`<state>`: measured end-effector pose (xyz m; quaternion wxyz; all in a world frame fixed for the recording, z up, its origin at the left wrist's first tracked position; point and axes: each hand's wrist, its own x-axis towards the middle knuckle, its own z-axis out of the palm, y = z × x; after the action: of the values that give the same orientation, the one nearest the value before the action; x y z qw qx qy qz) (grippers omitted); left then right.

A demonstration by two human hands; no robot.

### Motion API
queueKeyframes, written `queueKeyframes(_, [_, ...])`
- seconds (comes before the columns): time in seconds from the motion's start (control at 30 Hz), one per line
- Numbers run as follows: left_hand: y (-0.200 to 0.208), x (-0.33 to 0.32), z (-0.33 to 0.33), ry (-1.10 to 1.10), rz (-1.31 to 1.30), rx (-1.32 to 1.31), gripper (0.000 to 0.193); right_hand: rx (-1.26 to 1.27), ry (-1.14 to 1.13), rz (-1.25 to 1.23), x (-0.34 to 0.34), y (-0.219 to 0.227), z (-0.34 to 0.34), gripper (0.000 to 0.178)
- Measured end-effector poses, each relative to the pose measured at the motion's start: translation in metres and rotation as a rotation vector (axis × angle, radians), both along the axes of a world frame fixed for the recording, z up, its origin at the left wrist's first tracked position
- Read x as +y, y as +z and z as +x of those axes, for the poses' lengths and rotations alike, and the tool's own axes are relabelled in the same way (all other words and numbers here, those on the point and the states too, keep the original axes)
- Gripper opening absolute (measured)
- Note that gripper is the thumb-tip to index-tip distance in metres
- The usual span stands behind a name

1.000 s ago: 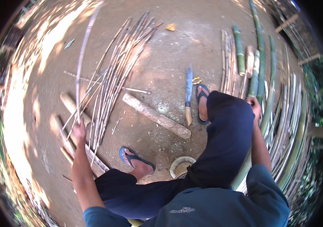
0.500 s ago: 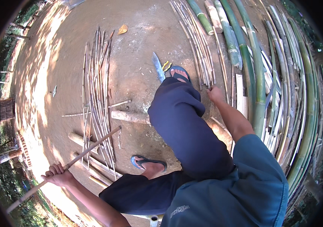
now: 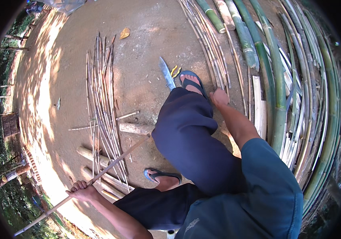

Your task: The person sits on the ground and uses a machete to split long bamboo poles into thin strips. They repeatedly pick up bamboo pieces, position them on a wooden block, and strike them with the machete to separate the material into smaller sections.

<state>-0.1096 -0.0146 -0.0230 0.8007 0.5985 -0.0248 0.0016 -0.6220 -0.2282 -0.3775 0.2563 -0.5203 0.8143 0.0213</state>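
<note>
My left hand (image 3: 83,190) is wrapped round a long thin bamboo stick (image 3: 116,160), which slants from the lower left up toward my knee. At the near ends of a bundle of thin bamboo sticks (image 3: 214,51), my right hand (image 3: 220,96) is closed beside my sandalled foot. What its fingers hold, if anything, is hidden. Another loose bundle of thin bamboo sticks (image 3: 102,99) lies on the ground to the left, partly crossed by the held stick. Ahead of my knee lie a machete (image 3: 166,73), its handle end out of sight, and a small yellow-handled tool (image 3: 175,71).
Thick green bamboo poles (image 3: 272,75) and split bamboo strips (image 3: 326,119) lie along the right. A short log (image 3: 136,128) rests beside the left bundle, with bamboo pieces (image 3: 92,155) nearer me. A dry leaf (image 3: 124,33) lies on the bare earth (image 3: 146,40).
My left hand has moved right with the bamboo stick, whose far end now reaches my knee. My right hand has shifted slightly left, closer to my foot.
</note>
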Motion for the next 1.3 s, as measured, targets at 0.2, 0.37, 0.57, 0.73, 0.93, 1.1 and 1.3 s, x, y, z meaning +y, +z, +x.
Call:
queueKeyframes(0.2, [-0.003, -0.01, 0.002, -0.128, 0.032, 0.033, 0.045, -0.203, -0.054, -0.052, 0.002, -0.016, -0.03, 0.052])
queueKeyframes(0.37, [0.003, 0.005, 0.007, -0.135, 0.048, 0.032, 0.042, -0.19, -0.154, -0.061, 0.013, 0.015, -0.029, 0.043])
queueKeyframes(0.57, [-0.007, 0.009, 0.004, -0.148, 0.103, 0.051, 0.043, 0.302, -0.468, -0.153, 0.081, -0.036, -0.136, 0.032])
queueKeyframes(0.73, [-0.006, 0.015, -0.001, -0.06, 0.168, 0.015, 0.043, 0.117, -0.341, 0.058, 0.105, -0.028, -0.154, 0.035])
queueKeyframes(0.93, [-0.01, 0.007, -0.008, -0.049, 0.207, 0.015, 0.043, 0.233, -0.388, -0.128, 0.098, -0.02, -0.161, 0.035])
queueKeyframes(1.1, [-0.014, 0.001, -0.008, -0.065, 0.209, 0.008, 0.04, 0.215, -0.226, -0.322, 0.08, -0.013, -0.166, 0.04])
queueKeyframes(1.3, [-0.014, -0.018, -0.017, -0.036, 0.236, 0.022, 0.041, 0.228, -0.092, -0.021, 0.07, 0.012, -0.163, 0.038])
